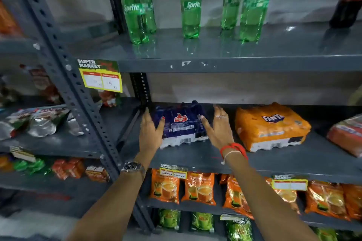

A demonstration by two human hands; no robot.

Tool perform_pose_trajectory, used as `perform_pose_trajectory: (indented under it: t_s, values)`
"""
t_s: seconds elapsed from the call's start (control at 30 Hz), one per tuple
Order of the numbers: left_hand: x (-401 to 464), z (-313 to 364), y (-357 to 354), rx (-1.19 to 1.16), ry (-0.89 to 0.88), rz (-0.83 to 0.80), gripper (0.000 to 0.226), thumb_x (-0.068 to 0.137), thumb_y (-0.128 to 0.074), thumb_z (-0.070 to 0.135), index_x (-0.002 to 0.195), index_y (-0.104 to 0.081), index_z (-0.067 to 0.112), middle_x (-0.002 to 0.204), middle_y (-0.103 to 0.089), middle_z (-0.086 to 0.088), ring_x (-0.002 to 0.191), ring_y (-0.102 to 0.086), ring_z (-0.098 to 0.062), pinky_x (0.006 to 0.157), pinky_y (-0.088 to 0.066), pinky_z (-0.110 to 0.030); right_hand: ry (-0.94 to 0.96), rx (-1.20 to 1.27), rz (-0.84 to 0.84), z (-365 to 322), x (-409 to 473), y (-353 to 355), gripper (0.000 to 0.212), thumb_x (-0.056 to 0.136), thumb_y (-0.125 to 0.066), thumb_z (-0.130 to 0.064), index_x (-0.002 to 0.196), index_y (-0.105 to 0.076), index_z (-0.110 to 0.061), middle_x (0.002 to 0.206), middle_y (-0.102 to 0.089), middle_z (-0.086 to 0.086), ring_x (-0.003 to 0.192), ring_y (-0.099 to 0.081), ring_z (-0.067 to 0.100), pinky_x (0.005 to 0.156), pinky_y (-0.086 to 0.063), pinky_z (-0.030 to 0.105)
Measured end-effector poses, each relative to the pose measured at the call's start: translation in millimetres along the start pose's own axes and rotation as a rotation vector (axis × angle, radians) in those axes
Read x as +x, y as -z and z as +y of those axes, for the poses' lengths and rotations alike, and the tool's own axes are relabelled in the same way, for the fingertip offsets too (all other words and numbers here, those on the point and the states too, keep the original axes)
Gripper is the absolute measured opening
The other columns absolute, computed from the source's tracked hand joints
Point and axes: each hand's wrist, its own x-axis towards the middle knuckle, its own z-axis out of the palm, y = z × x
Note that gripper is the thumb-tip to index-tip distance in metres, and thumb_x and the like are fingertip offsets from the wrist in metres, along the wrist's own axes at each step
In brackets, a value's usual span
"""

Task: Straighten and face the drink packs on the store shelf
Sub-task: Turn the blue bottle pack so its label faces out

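A dark blue shrink-wrapped drink pack lies on the middle grey shelf, barcode facing me. My left hand presses flat against its left side, thumb on top. My right hand presses its right side, fingers straight, thumb on the pack. To the right lies an orange Fanta pack, slightly angled. A red pack sits at the far right edge, partly cut off.
Several green Sprite bottles and a dark cola bottle stand on the shelf above. Orange tea pouches fill the shelf below. A slotted steel upright with a price tag stands left, with snack bags beyond.
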Motion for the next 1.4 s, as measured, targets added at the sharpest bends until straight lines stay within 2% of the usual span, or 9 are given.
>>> perform_pose_trajectory:
  t_s: [0.1,0.17,0.4,0.6,0.8,0.9,1.07,1.17,1.4]
  values:
    - [40.6,-5.2,-14.3,-0.162,0.421,-0.012,0.064,0.084,-0.061,0.043,0.122,-0.053,-0.008,0.116,-0.061,-0.02,0.116,-0.056,-0.038,0.099,-0.045,-0.045,-0.199,0.162,-0.145,13.6,34.5,-15.0,0.045,0.09,-0.057,-0.04,0.113,-0.056,-0.001,0.122,-0.054,0.025,0.117,-0.049,0.034,0.099,-0.039,0.038]
    - [61.9,-12.4,-19.8,-0.244,0.53,-0.149,0.064,0.08,-0.065,0.043,0.124,-0.055,-0.002,0.124,-0.06,-0.021,0.114,-0.058,-0.038,0.1,-0.046,-0.047,-0.325,0.221,-0.247,19.0,55.3,-24.6,0.036,0.086,-0.06,-0.044,0.084,-0.057,-0.008,0.099,-0.058,0.02,0.096,-0.055,0.031,0.085,-0.043,0.038]
    - [97.2,-25.5,-33.4,-0.324,0.647,-0.246,0.052,0.076,-0.074,0.023,0.12,-0.059,0.0,0.125,-0.061,-0.021,0.109,-0.061,-0.033,0.098,-0.049,-0.045,-0.573,0.582,-0.377,31.2,96.3,-41.1,0.082,0.06,-0.084,-0.035,0.124,-0.046,0.0,0.118,-0.061,0.011,0.102,-0.062,0.028,0.094,-0.052,0.04]
    - [85.6,-30.9,-24.9,-0.245,0.254,-0.156,0.044,0.077,-0.073,0.016,0.116,-0.058,0.004,0.119,-0.064,-0.019,0.106,-0.063,-0.032,0.095,-0.051,-0.046,-0.379,0.691,-0.159,40.1,82.9,-50.5,0.041,0.057,-0.088,-0.014,0.079,-0.054,-0.021,0.096,-0.07,0.01,0.09,-0.067,0.024,0.083,-0.059,0.037]
    - [60.4,-55.8,-35.1,-0.192,0.127,-0.089,0.05,0.077,-0.069,-0.002,0.121,-0.045,-0.005,0.128,-0.054,-0.027,0.118,-0.056,-0.035,0.101,-0.047,-0.047,-0.186,0.624,-0.12,55.6,44.5,-76.0,0.074,0.062,-0.083,-0.005,0.123,-0.042,-0.011,0.129,-0.05,0.013,0.12,-0.051,0.027,0.101,-0.048,0.043]
    - [57.1,-55.5,-40.0,-0.244,0.112,-0.049,0.054,0.077,-0.068,-0.004,0.125,-0.044,-0.004,0.129,-0.055,-0.025,0.118,-0.056,-0.033,0.101,-0.047,-0.045,-0.221,0.772,-0.096,57.2,39.0,-75.3,0.06,0.068,-0.08,-0.029,0.116,-0.044,-0.024,0.12,-0.054,-0.001,0.112,-0.056,0.016,0.086,-0.053,0.023]
    - [16.8,-45.7,-58.5,-0.256,-0.04,0.335,0.05,0.078,-0.069,0.004,0.123,-0.049,0.006,0.115,-0.048,0.001,0.093,-0.051,0.007,0.081,-0.046,-0.007,-0.391,1.054,0.006,53.0,79.8,-63.4,0.048,0.085,-0.05,-0.05,0.126,-0.044,-0.026,0.119,-0.052,-0.009,0.115,-0.052,0.012,0.091,-0.046,0.027]
    - [-10.5,-38.2,-81.2,-0.288,-0.085,0.177,0.045,0.083,-0.067,0.011,0.124,-0.048,0.01,0.119,-0.044,-0.001,0.105,-0.052,-0.003,0.091,-0.05,-0.021,-0.448,1.035,-0.139,43.0,110.0,-60.8,0.037,0.097,-0.042,-0.034,0.126,-0.052,-0.015,0.123,-0.058,0.008,0.113,-0.056,0.022,0.095,-0.048,0.033]
    - [-17.8,-35.6,-107.2,-0.277,-0.001,-0.181,0.137,0.05,-0.079,0.061,0.148,0.01,0.025,0.159,0.016,0.0,0.146,0.007,-0.011,0.119,-0.005,-0.039,-0.446,1.015,-0.126,37.1,91.0,-52.1,0.025,0.096,-0.045,-0.021,0.077,-0.061,-0.016,0.077,-0.063,0.001,0.067,-0.063,0.008,0.061,-0.052,0.017]
